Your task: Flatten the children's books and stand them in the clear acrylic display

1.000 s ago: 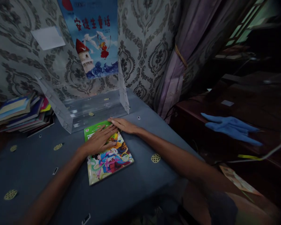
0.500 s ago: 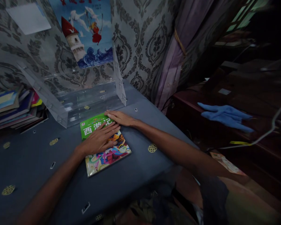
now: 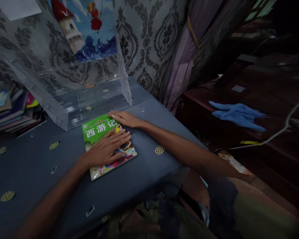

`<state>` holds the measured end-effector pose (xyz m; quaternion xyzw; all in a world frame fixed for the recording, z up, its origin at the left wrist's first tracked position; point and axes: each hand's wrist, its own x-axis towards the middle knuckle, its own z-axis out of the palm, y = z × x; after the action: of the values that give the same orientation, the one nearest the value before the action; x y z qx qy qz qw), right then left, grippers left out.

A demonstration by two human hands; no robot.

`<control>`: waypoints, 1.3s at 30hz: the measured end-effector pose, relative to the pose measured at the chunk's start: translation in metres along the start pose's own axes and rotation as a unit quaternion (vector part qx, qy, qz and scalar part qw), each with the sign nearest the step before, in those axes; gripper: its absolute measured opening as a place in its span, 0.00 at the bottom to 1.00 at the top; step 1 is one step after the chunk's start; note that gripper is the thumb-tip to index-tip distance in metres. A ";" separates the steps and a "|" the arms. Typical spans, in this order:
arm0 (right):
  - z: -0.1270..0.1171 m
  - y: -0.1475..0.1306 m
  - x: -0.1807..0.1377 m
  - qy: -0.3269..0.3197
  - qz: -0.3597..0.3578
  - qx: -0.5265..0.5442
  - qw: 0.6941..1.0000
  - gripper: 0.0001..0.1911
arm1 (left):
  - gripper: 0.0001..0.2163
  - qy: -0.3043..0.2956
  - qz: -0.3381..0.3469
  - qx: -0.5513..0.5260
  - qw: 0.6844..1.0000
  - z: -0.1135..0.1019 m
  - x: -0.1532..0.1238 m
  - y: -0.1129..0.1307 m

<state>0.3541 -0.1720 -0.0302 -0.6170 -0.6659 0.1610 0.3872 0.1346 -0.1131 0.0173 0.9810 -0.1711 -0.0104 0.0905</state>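
Observation:
A green picture book with white Chinese characters and a colourful lower cover lies closed on the grey-blue tablecloth. Flat across the middle of its cover rests my left hand, fingers stretched out to the right. My right hand lies at the book's upper right corner, its fingertips on the edge and its fingers stretched out. Parts of the cover picture are hidden under the left hand.
Behind the book stands a clear acrylic rack, with a castle-and-sea picture book above it. Stacked books are at the left. On a dark red cabinet at the right lie blue gloves and a pale cable.
My left hand has slid down the cover, uncovering more of the white title. The right hand stays at the upper corner. The whole view has shifted slightly.

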 end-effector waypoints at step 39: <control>0.006 -0.004 -0.009 -0.001 -0.046 -0.045 0.998 0.30 | 0.39 0.086 -0.186 0.070 0.976 0.053 -0.022 0.118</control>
<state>0.3468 -0.1794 -0.0336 -0.6023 -0.7008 0.1132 0.3650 0.0715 -0.2239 -0.0138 0.9968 0.0220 0.0694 0.0327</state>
